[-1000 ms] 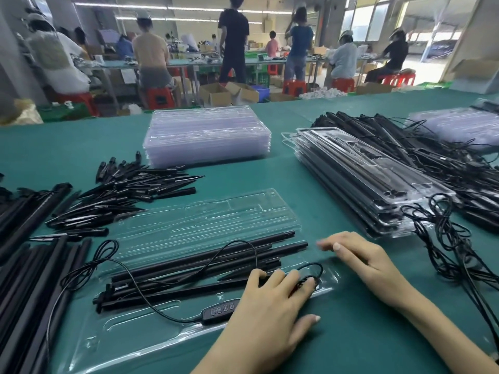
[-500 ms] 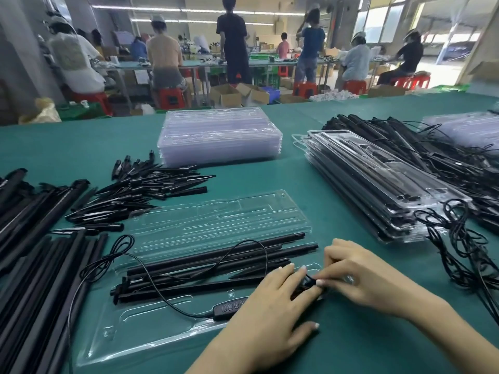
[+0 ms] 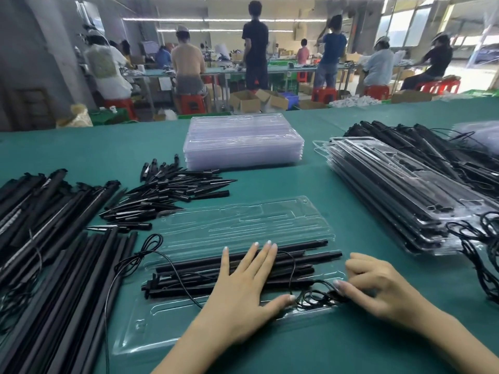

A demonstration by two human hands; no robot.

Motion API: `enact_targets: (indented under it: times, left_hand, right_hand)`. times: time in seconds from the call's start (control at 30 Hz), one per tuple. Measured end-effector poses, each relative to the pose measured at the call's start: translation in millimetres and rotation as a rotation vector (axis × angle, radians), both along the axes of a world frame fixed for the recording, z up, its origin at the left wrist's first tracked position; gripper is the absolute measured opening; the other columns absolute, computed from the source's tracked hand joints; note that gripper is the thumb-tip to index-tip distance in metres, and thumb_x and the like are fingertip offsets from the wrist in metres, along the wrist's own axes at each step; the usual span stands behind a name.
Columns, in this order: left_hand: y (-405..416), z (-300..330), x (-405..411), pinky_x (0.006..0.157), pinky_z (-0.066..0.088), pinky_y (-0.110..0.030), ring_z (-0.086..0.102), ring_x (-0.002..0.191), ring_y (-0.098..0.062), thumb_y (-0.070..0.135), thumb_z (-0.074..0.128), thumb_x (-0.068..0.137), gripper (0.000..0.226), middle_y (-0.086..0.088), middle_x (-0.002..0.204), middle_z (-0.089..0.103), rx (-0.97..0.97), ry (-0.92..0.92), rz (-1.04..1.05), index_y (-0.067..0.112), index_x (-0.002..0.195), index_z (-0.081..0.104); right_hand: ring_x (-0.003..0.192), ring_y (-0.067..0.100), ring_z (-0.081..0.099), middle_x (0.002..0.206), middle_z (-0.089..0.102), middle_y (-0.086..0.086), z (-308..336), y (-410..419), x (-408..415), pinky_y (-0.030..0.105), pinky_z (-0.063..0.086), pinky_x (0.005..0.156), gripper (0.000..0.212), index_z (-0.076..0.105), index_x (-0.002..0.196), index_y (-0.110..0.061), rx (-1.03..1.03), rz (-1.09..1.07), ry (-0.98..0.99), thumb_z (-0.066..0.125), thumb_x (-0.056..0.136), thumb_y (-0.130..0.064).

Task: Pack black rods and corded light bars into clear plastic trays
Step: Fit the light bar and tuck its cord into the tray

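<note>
1. The left hand (image 3: pixel 243 290) lies flat across the rods (image 3: pixel 310 256) in the open tray (image 3: pixel 167 319) at lower centre of the frame, fingers straight and spread, hiding the rods' middle; its grip holds nothing.
2. The right hand (image 3: pixel 378 287), lower right, has curled fingers pinching the coiled cord (image 3: pixel 316 296) at the tray's near right corner; whether the coil sits fully in its pocket is hard to make out.
3. The cord loops out past the tray's left end, and its far run is lost among the loose rods (image 3: pixel 67 279) cut off at the left edge.
4. The tray's clear lid (image 3: pixel 243 220) lies open behind.
5. Empty trays (image 3: pixel 243 144) are stacked at upper centre, packed trays (image 3: pixel 391 190) at right, and short black pieces (image 3: pixel 167 190) are piled at centre left on the green bench (image 3: pixel 297 184).
</note>
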State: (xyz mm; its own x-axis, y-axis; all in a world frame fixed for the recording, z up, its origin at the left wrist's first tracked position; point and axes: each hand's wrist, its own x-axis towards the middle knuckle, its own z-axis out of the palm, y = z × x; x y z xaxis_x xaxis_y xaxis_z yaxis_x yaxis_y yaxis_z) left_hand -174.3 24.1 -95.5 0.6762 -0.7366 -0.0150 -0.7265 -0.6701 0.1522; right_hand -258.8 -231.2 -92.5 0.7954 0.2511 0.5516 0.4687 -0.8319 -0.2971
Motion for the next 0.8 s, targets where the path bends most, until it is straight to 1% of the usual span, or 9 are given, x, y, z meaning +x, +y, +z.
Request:
enact_targets:
  times: [0.07, 0.23, 0.37, 0.47, 0.53, 0.6, 0.67, 0.73, 0.8]
  left_hand:
    - [0.3, -0.3, -1.1, 0.113, -0.023, -0.044, -0.034, 0.133, 0.007, 0.072, 0.007, 0.087, 0.076, 0.023, 0.150, -0.027, -0.011, -0.001, -0.031, 0.034, 0.146, -0.022]
    - [-2.1, -1.5, -6.8, 0.114, -0.024, -0.037, -0.029, 0.137, 0.003, 0.058, 0.013, 0.097, 0.065, 0.019, 0.153, -0.021, -0.008, 0.007, -0.039, 0.030, 0.150, -0.012]
    - [6.6, 5.0, -1.0, 0.116, -0.019, -0.034, -0.027, 0.136, 0.007, 0.062, 0.007, 0.093, 0.065, 0.022, 0.154, -0.016, -0.025, 0.062, -0.071, 0.035, 0.150, -0.011]
    - [31.7, 15.2, 13.6, 0.116, -0.019, -0.036, -0.030, 0.133, 0.009, 0.068, 0.000, 0.084, 0.070, 0.024, 0.153, -0.018, -0.018, 0.012, -0.020, 0.039, 0.146, -0.016]
    - [58.6, 22.6, 30.2, 0.114, -0.022, -0.041, -0.034, 0.133, 0.004, 0.065, 0.010, 0.090, 0.065, 0.022, 0.152, -0.022, 0.015, -0.091, 0.104, 0.041, 0.144, -0.017]
    - [87.8, 29.9, 48.1, 0.114, -0.019, -0.045, -0.029, 0.138, -0.003, 0.062, 0.025, 0.093, 0.067, 0.018, 0.154, -0.020, 0.018, -0.120, 0.260, 0.041, 0.148, -0.007]
    - [112.5, 33.0, 60.4, 0.115, -0.008, -0.048, -0.018, 0.144, -0.006, 0.062, 0.036, 0.092, 0.069, 0.014, 0.158, -0.012, 0.025, -0.025, 0.357, 0.040, 0.150, 0.005]
    - [126.9, 31.2, 64.2, 0.117, 0.000, -0.048, -0.013, 0.144, -0.004, 0.062, 0.041, 0.089, 0.069, 0.015, 0.159, -0.003, 0.027, 0.067, 0.367, 0.040, 0.149, 0.015]
    - [134.7, 28.1, 63.5, 0.118, 0.005, -0.046, -0.011, 0.143, 0.000, 0.066, 0.042, 0.086, 0.068, 0.020, 0.157, 0.002, -0.005, 0.097, 0.354, 0.042, 0.147, 0.022]
  right_hand:
    - [0.054, 0.012, 0.031, 0.053, 0.032, -0.003, -2.8, 4.1, 6.9, 0.019, 0.025, 0.053, 0.053, 0.035, 0.047, -0.015, -0.009, 0.004, -0.053, 0.057, 0.091, -0.034]
    - [0.050, 0.016, 0.031, 0.049, 0.034, -0.005, -3.4, 13.3, 18.2, 0.020, 0.025, 0.052, 0.051, 0.034, 0.047, -0.017, -0.240, 0.049, -0.188, 0.060, 0.089, -0.028]
    - [0.050, 0.017, 0.029, 0.049, 0.032, -0.003, -9.3, 13.6, 17.6, 0.023, 0.027, 0.050, 0.053, 0.035, 0.046, -0.016, -0.161, 0.016, -0.213, 0.058, 0.092, -0.031]
    - [0.050, 0.017, 0.026, 0.050, 0.029, -0.002, -13.6, 13.2, 17.7, 0.029, 0.030, 0.046, 0.054, 0.034, 0.047, -0.016, -0.101, -0.010, -0.237, 0.055, 0.094, -0.032]
    - [0.051, 0.016, 0.024, 0.050, 0.027, -0.002, -15.0, 13.6, 18.1, 0.029, 0.029, 0.046, 0.054, 0.032, 0.048, -0.017, -0.077, -0.022, -0.255, 0.054, 0.094, -0.032]
    - [0.053, 0.014, 0.021, 0.051, 0.026, -0.002, -16.0, 14.7, 18.4, 0.030, 0.030, 0.046, 0.055, 0.032, 0.047, -0.017, -0.064, -0.031, -0.266, 0.054, 0.095, -0.034]
    - [0.054, 0.014, 0.020, 0.051, 0.026, -0.002, -17.1, 15.6, 19.0, 0.031, 0.031, 0.044, 0.055, 0.034, 0.046, -0.016, -0.082, -0.029, -0.278, 0.054, 0.094, -0.033]
    - [0.050, 0.017, 0.025, 0.050, 0.028, -0.002, -17.1, 15.9, 19.7, 0.029, 0.030, 0.045, 0.054, 0.036, 0.046, -0.017, -0.120, -0.025, -0.293, 0.055, 0.094, -0.033]
    - [0.049, 0.018, 0.028, 0.050, 0.031, -0.002, -15.9, 16.1, 19.9, 0.026, 0.028, 0.048, 0.053, 0.038, 0.047, -0.018, -0.176, -0.012, -0.309, 0.055, 0.094, -0.032]
